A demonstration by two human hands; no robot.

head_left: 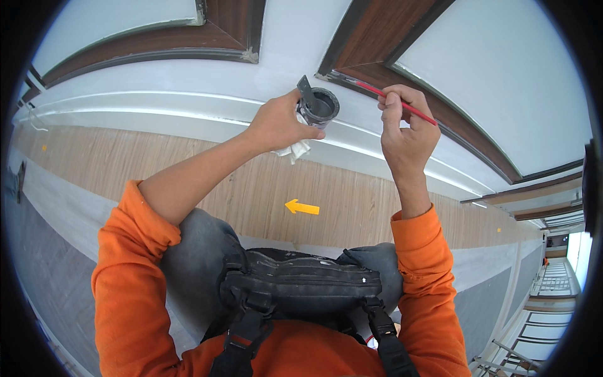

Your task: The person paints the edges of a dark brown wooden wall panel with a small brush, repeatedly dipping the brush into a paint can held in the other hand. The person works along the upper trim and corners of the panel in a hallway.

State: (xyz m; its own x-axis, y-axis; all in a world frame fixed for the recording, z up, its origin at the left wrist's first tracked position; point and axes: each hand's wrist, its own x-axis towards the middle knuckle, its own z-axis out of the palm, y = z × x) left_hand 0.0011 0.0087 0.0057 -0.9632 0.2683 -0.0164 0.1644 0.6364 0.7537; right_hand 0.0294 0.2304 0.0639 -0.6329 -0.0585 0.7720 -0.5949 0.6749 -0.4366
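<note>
My left hand (279, 122) is wrapped round a small paint can (325, 105) of dark grey paint, its rim smeared with the same colour. A flat dark scraper blade (306, 92) stands up out of the can at its left side. A crumpled white rag (294, 151) hangs beneath the same hand. Between the fingertips of my right hand (408, 129) is a thin red-handled paintbrush (405, 105). Its tip points left, at the lower corner of a brown wooden frame (370, 50) with dark grey edging; whether it touches is too small to tell.
Another brown frame (213, 41) is on the wall at upper left. A white baseboard (188, 113) runs along the wall above the wood-look floor (251, 188), which bears a yellow arrow sticker (303, 207). A black bag (301, 276) lies across my lap. White railings (556, 283) stand far right.
</note>
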